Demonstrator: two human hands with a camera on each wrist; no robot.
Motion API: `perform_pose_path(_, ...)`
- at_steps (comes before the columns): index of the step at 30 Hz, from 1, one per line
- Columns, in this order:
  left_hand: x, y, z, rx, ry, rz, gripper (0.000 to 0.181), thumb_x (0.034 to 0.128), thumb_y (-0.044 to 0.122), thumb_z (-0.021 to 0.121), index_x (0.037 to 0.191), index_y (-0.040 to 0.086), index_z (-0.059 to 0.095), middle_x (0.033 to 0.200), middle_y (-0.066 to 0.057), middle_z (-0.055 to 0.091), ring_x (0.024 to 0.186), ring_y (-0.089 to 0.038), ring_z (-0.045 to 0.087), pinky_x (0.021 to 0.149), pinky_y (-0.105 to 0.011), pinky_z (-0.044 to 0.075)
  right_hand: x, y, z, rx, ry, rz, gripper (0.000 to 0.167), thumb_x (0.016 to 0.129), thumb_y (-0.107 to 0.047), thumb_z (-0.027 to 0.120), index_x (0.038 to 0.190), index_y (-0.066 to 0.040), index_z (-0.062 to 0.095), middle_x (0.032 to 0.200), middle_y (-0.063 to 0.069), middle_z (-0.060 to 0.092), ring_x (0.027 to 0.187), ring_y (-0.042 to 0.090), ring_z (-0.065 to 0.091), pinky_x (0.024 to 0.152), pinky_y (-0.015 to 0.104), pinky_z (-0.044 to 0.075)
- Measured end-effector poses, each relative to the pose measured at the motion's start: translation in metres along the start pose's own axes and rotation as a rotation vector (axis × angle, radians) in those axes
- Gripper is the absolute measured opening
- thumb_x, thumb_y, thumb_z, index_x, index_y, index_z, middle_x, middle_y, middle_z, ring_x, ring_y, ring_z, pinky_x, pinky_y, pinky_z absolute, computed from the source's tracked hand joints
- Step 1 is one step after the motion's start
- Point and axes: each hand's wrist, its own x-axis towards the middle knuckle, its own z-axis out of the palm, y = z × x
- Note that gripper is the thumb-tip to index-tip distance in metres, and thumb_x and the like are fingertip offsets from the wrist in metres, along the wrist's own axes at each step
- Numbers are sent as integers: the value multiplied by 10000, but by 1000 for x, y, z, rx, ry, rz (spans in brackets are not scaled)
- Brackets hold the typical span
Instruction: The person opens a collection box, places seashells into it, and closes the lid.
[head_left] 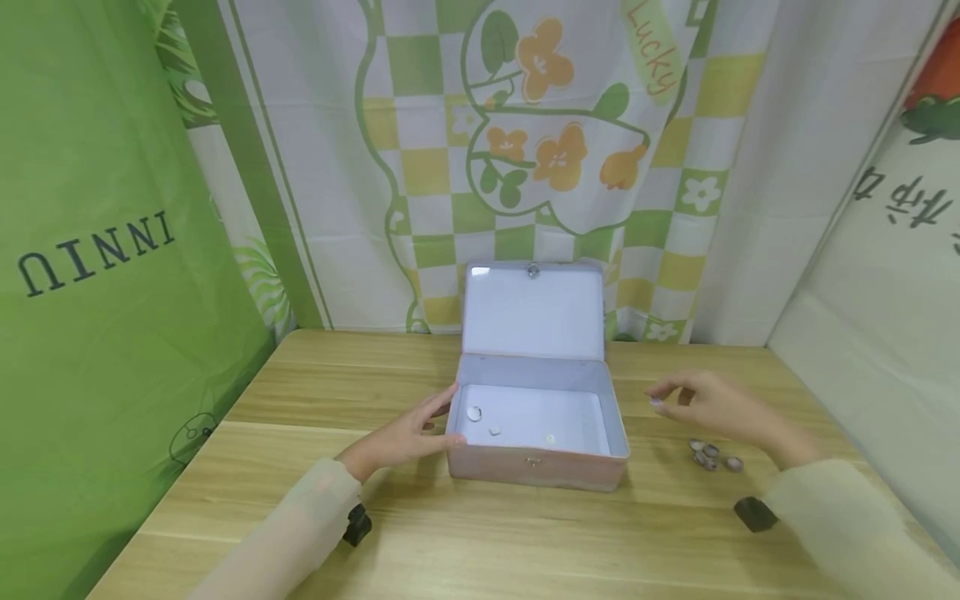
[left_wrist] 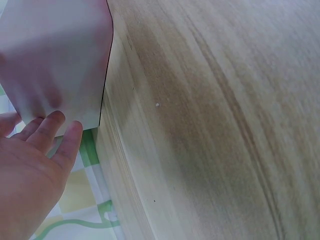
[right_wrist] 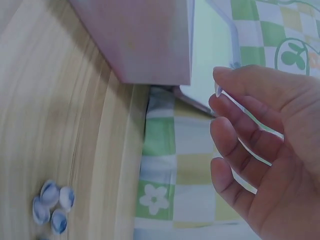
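A pink metal box (head_left: 536, 471) with a hinged lid (head_left: 534, 312) stands open on the table, the lid leaning back. Inside lie a few small pale shells (head_left: 474, 413) on the white bottom. My left hand (head_left: 408, 433) touches the box's left side with fingers spread; in the left wrist view its fingertips (left_wrist: 74, 129) rest near the box wall. To the right of the box, my right hand (head_left: 708, 406) pinches one small seashell (right_wrist: 218, 90) between thumb and index finger, above the table. Below that hand a cluster of several purplish seashells (head_left: 705, 454) lies on the wood.
The wooden table (head_left: 337, 383) carries the box and the shells. Behind it hangs a checked, flowered curtain (head_left: 420, 192). A green cloth (head_left: 97, 333) borders the left side, and a pale cloth with lettering (head_left: 877, 292) the right.
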Motion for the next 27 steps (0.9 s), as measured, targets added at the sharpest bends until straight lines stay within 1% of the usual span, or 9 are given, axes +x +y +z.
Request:
perform_pose_path(4,0,1,0,-2,1,-4,902,979,392,659,1626,153,78,1662,-97,95,1474,-318,253,1149,-548,297,8,-7,4,-7,11,-30,204,944,-229,723,1106,-110,758,1060,-12,725,824,88,594,661,260,520)
perform_pose_path(6,0,1,0,-2,1,-5,900,979,395,659,1626,160,79,1662,-96,95,1474,-318,253,1149,-546,298,12,-11,7,0,14,-51,212,939,-224,728,1106,-97,756,1070,4,728,831,94,599,670,262,524)
perform_pose_path(12,0,1,0,-2,-1,-1,903,981,392,657,1625,138,77,1663,-95,95,1474,-320,254,1147,-549,300,26,-22,17,53,-10,-89,252,923,-213,747,1129,-67,744,1071,15,723,833,118,612,648,260,534)
perform_pose_path(18,0,0,0,-6,-5,2,900,984,387,653,1625,137,73,1664,-92,87,1477,-320,247,1152,-548,291,41,-35,30,107,-44,-120,216,912,-172,754,1107,-79,742,1021,-19,715,810,118,620,656,266,546)
perform_pose_path(21,0,1,0,-7,-7,2,903,984,389,653,1625,133,69,1664,-92,84,1478,-320,245,1153,-548,289,47,-42,36,125,-63,-136,201,920,-176,746,1097,-83,739,1005,-25,708,807,125,624,661,272,546)
perform_pose_path(27,-1,0,0,-9,-2,-2,903,982,388,656,1624,132,75,1664,-93,87,1477,-321,246,1157,-546,283,62,-53,49,100,-83,-191,203,933,-173,731,1110,-75,734,1030,-5,710,858,167,636,714,284,548)
